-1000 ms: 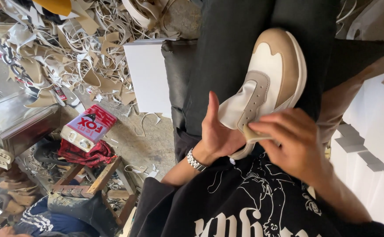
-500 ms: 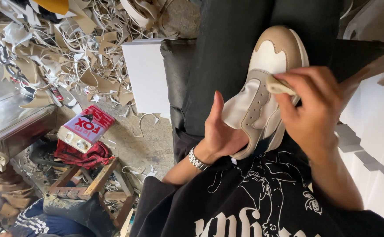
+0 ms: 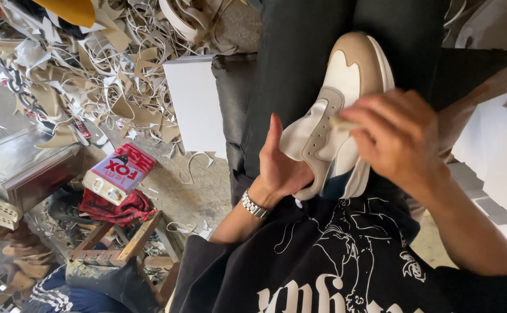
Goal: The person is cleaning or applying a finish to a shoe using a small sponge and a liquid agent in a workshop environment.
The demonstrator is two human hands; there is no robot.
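Clearly the floor on the left side is full of offcuts: a big heap of pale leather scraps (image 3: pixel 120 75) lies there, and near it a metal box (image 3: pixel 21 165). A rectangular tin can (image 3: pixel 120 174), red and white, rests on a red cloth (image 3: pixel 114 207) which sits on a small wooden stool (image 3: pixel 123 243). A white board (image 3: pixel 195 107) stands beside the person's dark trouser leg (image 3: pixel 300 75).

More to the right comes the left hand (image 3: pixel 279 165), with a metal wristwatch (image 3: pixel 256 204) on the wrist. It is open and cupped, thumb pointing up, and it supports the shoe (image 3: pixel 337 110) from below at the heel and the opening. The shoe is white and beige, lies on the lap with its toe pointing away from the body, and its upper side is turned to the camera.

I judge the shoe to be light, with a soft upper that bends under pressure and a thick sole that is much stiffer. The smooth leather may slip a little, so the sole edge and the heel seem the safest places to hold it.

Furthest right, the right hand (image 3: pixel 401 139) is above the lace area, touching it. Its fingers are pressed together and pinch a small pale piece (image 3: pixel 341 123); what this piece is, I cannot tell.
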